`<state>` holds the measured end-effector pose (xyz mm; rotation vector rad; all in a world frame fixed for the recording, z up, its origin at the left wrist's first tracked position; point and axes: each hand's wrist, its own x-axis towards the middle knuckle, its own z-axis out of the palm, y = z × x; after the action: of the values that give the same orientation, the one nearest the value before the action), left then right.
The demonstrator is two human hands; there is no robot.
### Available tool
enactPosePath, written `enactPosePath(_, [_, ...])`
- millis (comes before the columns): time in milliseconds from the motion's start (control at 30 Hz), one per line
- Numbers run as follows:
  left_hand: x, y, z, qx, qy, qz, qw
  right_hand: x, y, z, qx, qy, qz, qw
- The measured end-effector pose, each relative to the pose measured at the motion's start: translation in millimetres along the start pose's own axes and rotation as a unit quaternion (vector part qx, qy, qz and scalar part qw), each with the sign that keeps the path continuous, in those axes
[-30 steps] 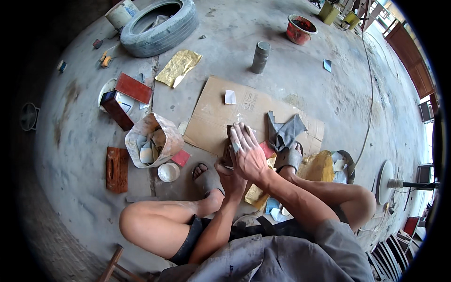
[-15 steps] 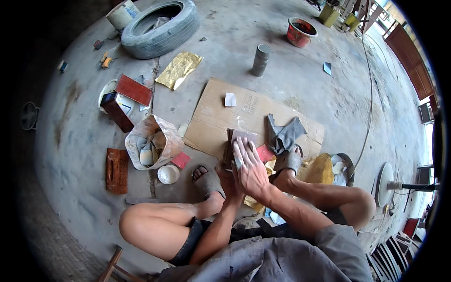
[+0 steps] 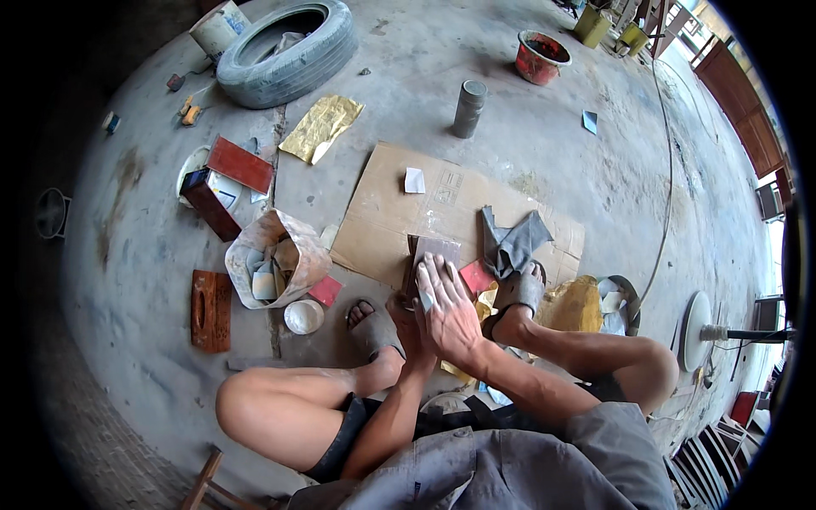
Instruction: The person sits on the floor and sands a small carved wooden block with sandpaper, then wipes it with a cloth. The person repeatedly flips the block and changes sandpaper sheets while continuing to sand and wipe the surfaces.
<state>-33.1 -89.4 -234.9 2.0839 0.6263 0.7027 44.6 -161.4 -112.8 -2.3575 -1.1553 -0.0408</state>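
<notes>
Between my feet, at the near edge of the cardboard sheet (image 3: 374, 212), is a dark brown, box-like wooden piece (image 3: 438, 246) with a dusty top. My right hand (image 3: 450, 310) lies flat on this top face, fingers stretched out and pointing away from me. Whether a thin sheet sits under the palm is hidden. My left hand (image 3: 410, 323) grips the near left part of the wooden piece, mostly covered by my right hand. A red sheet (image 3: 478, 276) and a grey cloth (image 3: 514, 242) lie just right of it.
At my left are an open tub of scraps (image 3: 310, 263), a small white pot (image 3: 303, 316) and a reddish-brown wooden block (image 3: 211, 310). Farther off are a tyre (image 3: 297, 76), gold paper (image 3: 323, 127), a grey cylinder (image 3: 469, 110) and a red bucket (image 3: 542, 59).
My right hand has slid slightly toward me over the wooden piece, baring more of its far end. The left hand keeps its place.
</notes>
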Motion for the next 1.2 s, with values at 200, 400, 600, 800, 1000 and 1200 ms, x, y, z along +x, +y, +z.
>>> enactPosePath(200, [10.6, 29.0, -7.5, 0.068, -0.037, -0.007, 0.997, 14.9, 13.9, 2.2, -0.003, -0.001, 0.016, 1.0])
enactPosePath(400, [9.5, 38.4, -7.0, -0.012, -0.036, -0.063, 0.997, 21.8, 17.9, -2.7, 0.015, 0.002, 0.035, 0.999])
enactPosePath(600, [7.2, -2.5, 3.0, 0.11, -0.038, 0.043, 0.992, -4.6, 2.3, -2.7, -0.001, -0.007, 0.013, 1.0])
enactPosePath(800, [6.4, 27.2, -8.6, 0.009, -0.035, -0.062, 0.997, 16.3, 12.8, -1.5, -0.008, 0.04, 0.024, 0.999])
enactPosePath(1000, [1.9, 24.3, 0.5, 0.008, -0.008, -0.058, 0.998, 21.0, 23.3, -5.4, 0.008, 0.013, 0.038, 0.999])
enactPosePath(1200, [7.4, 9.8, 0.2, 0.052, -0.041, -0.024, 0.997, -2.1, 9.7, -8.8, -0.018, 0.014, 0.012, 1.0])
